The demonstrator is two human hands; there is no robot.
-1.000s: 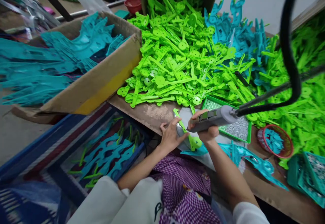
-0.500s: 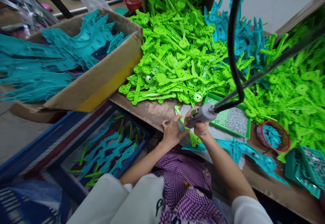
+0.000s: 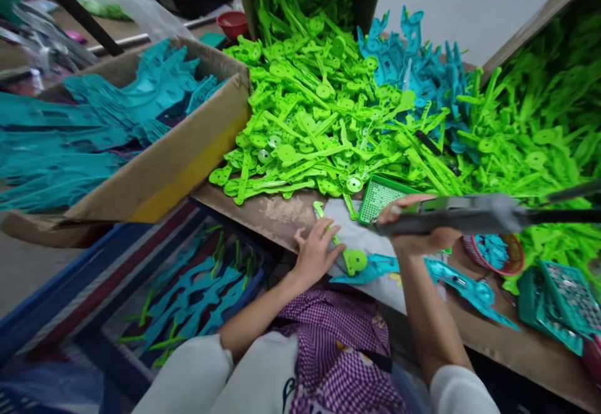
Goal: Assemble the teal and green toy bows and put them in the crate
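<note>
My left hand (image 3: 315, 255) rests on the bench with its fingers bent over a long lime-green plastic piece (image 3: 353, 262), pressing on it. That piece has a round, wide end near me and a narrow end away from me. In my right hand (image 3: 407, 238) is a grey electric screwdriver (image 3: 462, 213), lying nearly level, its tip to the left and its cable end to the right. Below the tool sits a green mesh tray (image 3: 382, 198), partly hidden by my hand. A blue plastic part (image 3: 462, 279) lies by my right forearm.
Lime-green pieces (image 3: 300, 132) are heaped behind the bench, with blue parts (image 3: 417, 69) beyond. At left stands a cardboard box (image 3: 188, 151) of blue parts above a blue crate (image 3: 154, 238). A red basket (image 3: 516, 257) and teal trays (image 3: 570, 301) are at right.
My right hand has lifted the screwdriver off the green piece and swung it rightward over the tray, tipping it level. My left hand stays at the piece; a grey round thing beside it is gone from view.
</note>
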